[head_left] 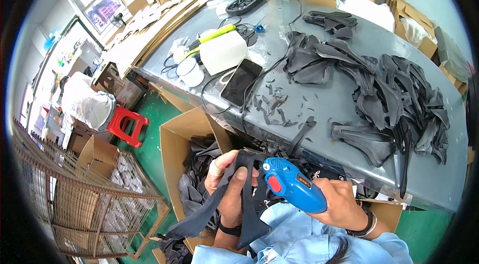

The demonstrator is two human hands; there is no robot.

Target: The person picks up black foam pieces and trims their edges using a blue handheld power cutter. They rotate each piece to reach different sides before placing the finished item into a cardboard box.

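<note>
1. Fingers (238,176) of the left hand (230,189) wrap around a black cut piece (248,216), held near the chest below the table edge; the right hand (342,204) is closed on a blue handheld tool (292,185), its tip against the piece.
2. Grey table (324,99) carries a heap of black pieces (394,99) on the right.
3. Cardboard box (174,139) beside the table holds more pieces.
4. Red stool (127,124) stands on the green floor.
5. Black phone (241,82) lies near a white mug (189,70).

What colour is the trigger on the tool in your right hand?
Red, set in the blue tool held by the right hand; the head view shows it.
</note>
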